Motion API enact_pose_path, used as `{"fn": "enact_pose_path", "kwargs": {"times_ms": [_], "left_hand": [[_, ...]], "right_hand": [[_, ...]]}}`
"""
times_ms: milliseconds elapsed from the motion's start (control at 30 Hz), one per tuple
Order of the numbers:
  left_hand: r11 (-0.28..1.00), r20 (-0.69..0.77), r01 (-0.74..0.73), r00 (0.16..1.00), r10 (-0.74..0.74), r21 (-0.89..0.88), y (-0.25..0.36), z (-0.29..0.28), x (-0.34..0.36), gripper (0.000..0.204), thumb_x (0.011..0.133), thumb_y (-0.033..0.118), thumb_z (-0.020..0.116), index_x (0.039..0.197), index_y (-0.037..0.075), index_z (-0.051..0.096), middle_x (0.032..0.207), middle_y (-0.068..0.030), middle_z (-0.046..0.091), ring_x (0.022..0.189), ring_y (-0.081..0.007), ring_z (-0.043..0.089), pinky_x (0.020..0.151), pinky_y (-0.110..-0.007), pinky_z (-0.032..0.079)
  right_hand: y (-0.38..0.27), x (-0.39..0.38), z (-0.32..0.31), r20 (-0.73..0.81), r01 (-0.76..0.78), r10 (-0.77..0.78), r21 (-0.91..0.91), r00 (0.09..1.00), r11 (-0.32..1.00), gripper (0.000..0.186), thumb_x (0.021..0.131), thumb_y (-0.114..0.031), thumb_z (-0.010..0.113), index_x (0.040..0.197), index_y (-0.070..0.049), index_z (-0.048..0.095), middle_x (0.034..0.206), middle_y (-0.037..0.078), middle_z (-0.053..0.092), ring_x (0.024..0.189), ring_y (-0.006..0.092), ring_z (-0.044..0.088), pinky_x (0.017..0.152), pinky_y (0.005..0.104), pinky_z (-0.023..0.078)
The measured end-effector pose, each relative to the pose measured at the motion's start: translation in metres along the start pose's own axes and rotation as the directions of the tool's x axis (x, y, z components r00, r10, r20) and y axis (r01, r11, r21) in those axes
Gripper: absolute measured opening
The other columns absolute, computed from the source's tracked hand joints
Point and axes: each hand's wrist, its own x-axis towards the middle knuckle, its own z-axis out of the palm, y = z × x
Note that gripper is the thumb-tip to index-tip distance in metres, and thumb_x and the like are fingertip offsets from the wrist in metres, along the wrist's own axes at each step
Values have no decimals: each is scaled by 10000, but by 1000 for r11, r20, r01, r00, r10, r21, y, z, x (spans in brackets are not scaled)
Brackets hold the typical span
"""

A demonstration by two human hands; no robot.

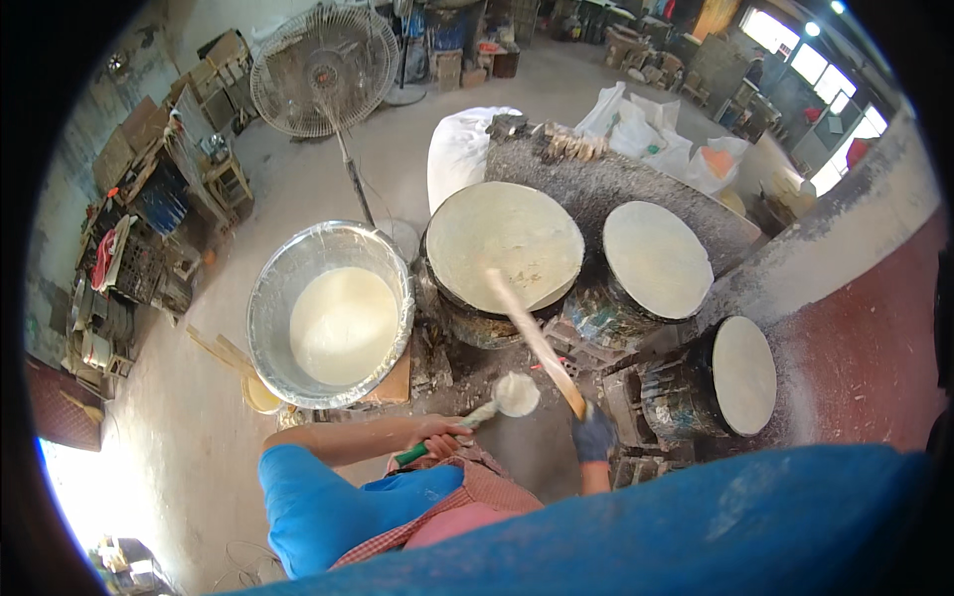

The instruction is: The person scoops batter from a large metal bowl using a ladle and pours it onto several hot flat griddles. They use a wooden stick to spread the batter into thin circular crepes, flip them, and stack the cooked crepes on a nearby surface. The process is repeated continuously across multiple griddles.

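My left hand (pixel 442 437) is closed around the green handle of a ladle (pixel 517 394), whose round bowl is coated with pale batter. In a dark glove, my right hand (pixel 593 434) grips a long wooden stick or spatula (pixel 537 343), slightly blurred. The stick's far end reaches over the near edge of a round griddle (pixel 505 238) covered with a thin pale layer; I cannot tell whether it touches. To my left, a wide metal tub (pixel 260 338) holds thick white batter (pixel 343 326).
Two more pale-topped griddles stand on drum stoves, one behind right (pixel 658 260) and one nearer right (pixel 745 375). A pedestal fan (pixel 325 74) rises behind the tub. Beyond the griddles are a white sack (pixel 459 149), a grey ledge (pixel 616 179) and plastic bags (pixel 641 129).
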Motion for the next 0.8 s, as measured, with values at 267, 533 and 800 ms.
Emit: {"fn": "enact_pose_path", "kwargs": {"times_ms": [267, 533, 800], "left_hand": [[977, 136, -188, 970, 200, -98, 7, -52, -34, 513, 971, 407, 351, 545, 121, 348, 461, 11, 307, 353, -75, 283, 293, -209, 274], [946, 50, -322, 946, 320, 37, 6, -45, -4, 456, 973, 399, 368, 607, 127, 342, 484, 32, 276, 363, -50, 248, 304, -197, 215], [950, -70, -295, 951, 303, 103, 22, -23, -22, 426, 976, 385, 366, 637, 126, 370, 496, 26, 287, 365, -52, 254, 307, -193, 223]], "right_hand": [[-96, 215, 44, 48, 717, -721, -169, 691, 676, 409, 759, -227, 563, 1159, -149, 527, 1066, 111, 592, 831, 270, 624, 758, 471, 458], [-116, 288, 41, 394, 917, -830, -117, 395, 381, 338, 703, -236, 584, 1028, -147, 602, 976, 95, 620, 873, 270, 605, 772, 433, 456], [-154, 379, 7, 68, 750, -772, 197, 632, 631, 321, 649, -285, 729, 908, -115, 646, 844, 130, 628, 781, 319, 620, 705, 402, 503]]}}
